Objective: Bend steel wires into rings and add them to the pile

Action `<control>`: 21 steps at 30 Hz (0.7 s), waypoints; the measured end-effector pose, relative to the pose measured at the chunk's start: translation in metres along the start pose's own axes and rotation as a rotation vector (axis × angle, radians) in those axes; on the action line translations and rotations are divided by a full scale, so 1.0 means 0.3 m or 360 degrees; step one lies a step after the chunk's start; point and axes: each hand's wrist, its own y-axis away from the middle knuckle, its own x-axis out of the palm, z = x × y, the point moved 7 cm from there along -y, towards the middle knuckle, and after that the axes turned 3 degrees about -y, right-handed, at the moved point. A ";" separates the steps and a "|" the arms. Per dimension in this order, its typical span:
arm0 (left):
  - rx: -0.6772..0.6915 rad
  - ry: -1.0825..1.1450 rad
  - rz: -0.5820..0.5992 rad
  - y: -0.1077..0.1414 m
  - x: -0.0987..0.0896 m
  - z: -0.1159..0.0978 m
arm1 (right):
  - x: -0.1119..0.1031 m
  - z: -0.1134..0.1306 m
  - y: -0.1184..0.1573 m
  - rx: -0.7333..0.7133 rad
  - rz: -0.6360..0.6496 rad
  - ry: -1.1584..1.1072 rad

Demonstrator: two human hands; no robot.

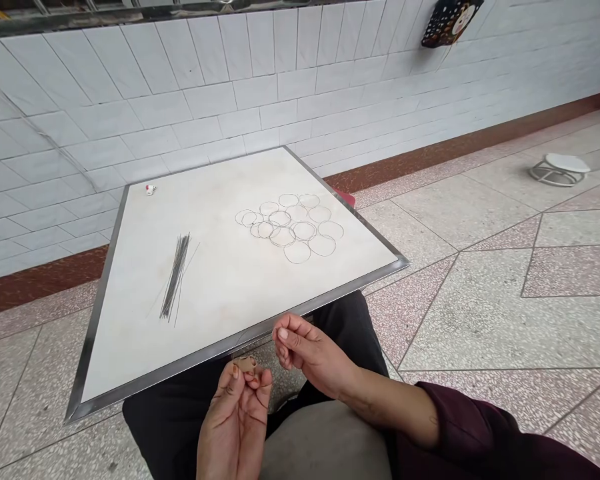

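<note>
- Holding a small brown piece (247,365) in the left hand (233,417), palm up, thumb and fingertips nearly closed on it.
- Pinching with the right hand (307,348), thumb against curled forefinger, seemingly on a thin wire (253,335); too faint to tell how far bent, or whether touching the brown piece.
- Holding both hands near each other but apart, just off the near edge of the counter (220,287).
- Showing at left on the counter a bundle of straight wires (175,277), a few splayed loose; apparently unshaped, so probably left to work.
- Showing at right over a dozen rings (283,246), some overlapping, apparently done; cannot tell whether every end is joined.
- Looks well under way, not finished.
- Showing near the far left corner a small white-and-red item (151,190), apart from the wires.
</note>
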 end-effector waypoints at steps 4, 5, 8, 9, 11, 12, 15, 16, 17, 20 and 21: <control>0.0026 0.0027 0.0010 0.002 0.004 -0.001 | -0.010 0.013 -0.004 -0.0290 0.0157 0.0619; 0.0009 0.0029 0.0000 0.004 0.004 0.003 | -0.008 0.016 -0.005 -0.0381 0.0201 0.0769; -0.0061 0.0019 -0.0063 0.011 0.001 0.018 | 0.009 0.021 -0.006 -0.0587 0.0316 0.1076; -0.0077 0.0010 -0.0090 0.015 0.001 0.021 | 0.015 0.025 -0.006 -0.0636 0.0342 0.1132; -0.0084 -0.0016 -0.0126 0.021 0.001 0.024 | 0.025 0.033 -0.005 -0.0689 0.0366 0.1237; -0.0080 -0.0031 -0.0130 0.023 0.002 0.023 | 0.029 0.037 -0.004 -0.0702 0.0369 0.1289; -0.0092 -0.0079 -0.0106 0.025 0.005 0.027 | 0.032 0.050 -0.001 -0.0720 0.0353 0.1368; -0.0106 -0.0091 -0.0097 0.025 0.004 0.030 | 0.032 0.053 0.000 -0.0720 0.0352 0.1358; -0.0120 -0.0099 -0.0095 0.024 0.001 0.034 | 0.032 0.055 0.001 -0.0713 0.0352 0.1340; -0.0145 -0.0102 -0.0088 0.021 -0.009 0.043 | 0.032 0.056 0.001 -0.0674 0.0358 0.1293; -0.0150 -0.0100 -0.0081 0.020 -0.012 0.045 | 0.034 0.058 0.002 -0.0675 0.0362 0.1285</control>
